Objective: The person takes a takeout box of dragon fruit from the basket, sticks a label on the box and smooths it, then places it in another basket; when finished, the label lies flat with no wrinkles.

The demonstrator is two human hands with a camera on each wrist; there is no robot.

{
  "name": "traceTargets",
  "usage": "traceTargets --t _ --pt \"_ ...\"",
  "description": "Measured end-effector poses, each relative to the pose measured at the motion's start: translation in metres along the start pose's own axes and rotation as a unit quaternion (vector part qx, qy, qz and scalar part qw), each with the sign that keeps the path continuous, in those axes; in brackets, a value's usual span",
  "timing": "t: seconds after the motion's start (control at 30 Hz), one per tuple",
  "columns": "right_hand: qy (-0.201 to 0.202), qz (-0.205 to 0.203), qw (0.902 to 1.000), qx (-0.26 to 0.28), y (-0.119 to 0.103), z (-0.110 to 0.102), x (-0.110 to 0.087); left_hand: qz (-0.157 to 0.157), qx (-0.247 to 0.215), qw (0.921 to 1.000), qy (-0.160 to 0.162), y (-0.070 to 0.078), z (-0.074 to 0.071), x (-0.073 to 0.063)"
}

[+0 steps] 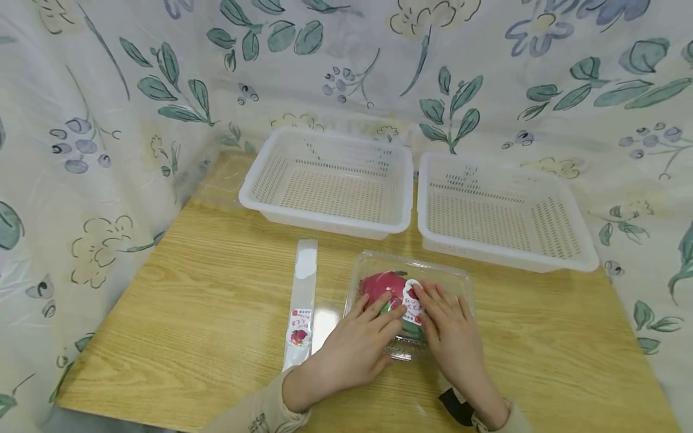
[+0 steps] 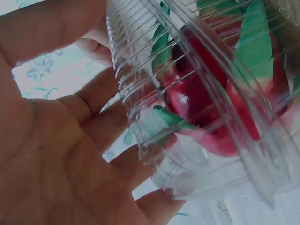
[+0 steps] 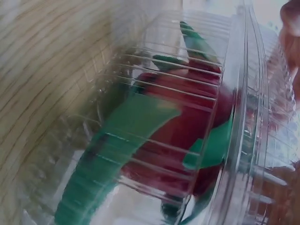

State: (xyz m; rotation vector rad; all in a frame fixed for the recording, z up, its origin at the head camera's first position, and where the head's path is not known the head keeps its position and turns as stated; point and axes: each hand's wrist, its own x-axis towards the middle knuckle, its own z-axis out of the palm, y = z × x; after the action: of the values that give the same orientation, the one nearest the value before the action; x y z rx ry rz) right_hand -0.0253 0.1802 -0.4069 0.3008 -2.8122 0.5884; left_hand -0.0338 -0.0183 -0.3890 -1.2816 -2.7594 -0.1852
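A clear plastic clamshell box (image 1: 373, 263) stands shut on the table, holding red dragon fruit (image 1: 385, 282) with green leaf-like scales. On its lid lies a white sticker (image 1: 412, 310) with a red fruit picture and writing. My left hand (image 1: 357, 340) rests on the left part of the lid, fingers spread, fingertips near the sticker. Over the sticker's right edge, my right hand (image 1: 453, 334) lies with its fingers extended. In the left wrist view the palm (image 2: 51, 164) faces the box's ribbed side. The right wrist view shows the fruit (image 3: 187, 112) through the ribbed wall.
Left of the box lies a backing strip (image 1: 302, 300) with a fruit sticker on it. Two white perforated baskets (image 1: 335, 227) (image 1: 509, 258) stand behind. A clear plastic container (image 1: 227, 174) sits at the back left. Flowered cloth (image 1: 346, 72) hangs around the wooden table (image 1: 216, 288).
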Motion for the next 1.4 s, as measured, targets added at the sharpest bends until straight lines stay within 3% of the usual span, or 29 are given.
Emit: traceTargets --t 0.23,0.37,0.47,0.57,0.67,0.83,0.97,1.03,1.17,1.33,1.4 --pt "-0.009 0.022 0.9990 0.039 0.004 -0.001 0.000 0.011 -0.054 0.9985 -0.004 -0.008 -0.002 -0.001" --pt "-0.021 0.069 0.9950 0.069 0.014 -0.006 -0.003 -0.027 -0.123 0.9920 0.002 -0.014 0.002 -0.003" --pt "-0.029 0.100 0.9895 0.100 0.022 -0.008 -0.006 -0.084 -0.175 0.9810 0.003 -0.017 0.008 -0.005" --pt "-0.034 0.111 0.9835 0.139 0.029 -0.008 -0.008 -0.134 -0.227 0.9644 0.011 -0.019 0.013 -0.007" --pt "-0.039 0.119 0.9775 0.170 0.033 -0.007 -0.010 -0.160 -0.279 0.9465 0.025 -0.021 0.019 -0.007" --pt "-0.044 0.164 0.9518 0.255 0.039 -0.007 -0.016 -0.187 -0.349 0.9168 0.049 -0.020 0.028 -0.005" --pt "-0.041 0.182 0.9295 0.318 0.048 -0.004 -0.025 -0.213 -0.408 0.8844 0.076 -0.020 0.034 -0.006" --pt "-0.039 0.176 0.9149 0.361 0.053 -0.001 -0.029 -0.223 -0.436 0.8672 0.092 -0.021 0.038 -0.007" --pt "-0.026 0.165 0.8784 0.448 0.057 0.006 -0.036 -0.223 -0.475 0.8411 0.132 -0.024 0.048 -0.009" --pt "-0.008 0.178 0.8604 0.478 0.058 0.011 -0.038 -0.202 -0.489 0.8255 0.196 -0.021 0.057 -0.006" --pt "-0.011 0.185 0.8472 0.498 0.059 0.011 -0.036 -0.199 -0.479 0.8277 0.214 -0.018 0.057 -0.004"
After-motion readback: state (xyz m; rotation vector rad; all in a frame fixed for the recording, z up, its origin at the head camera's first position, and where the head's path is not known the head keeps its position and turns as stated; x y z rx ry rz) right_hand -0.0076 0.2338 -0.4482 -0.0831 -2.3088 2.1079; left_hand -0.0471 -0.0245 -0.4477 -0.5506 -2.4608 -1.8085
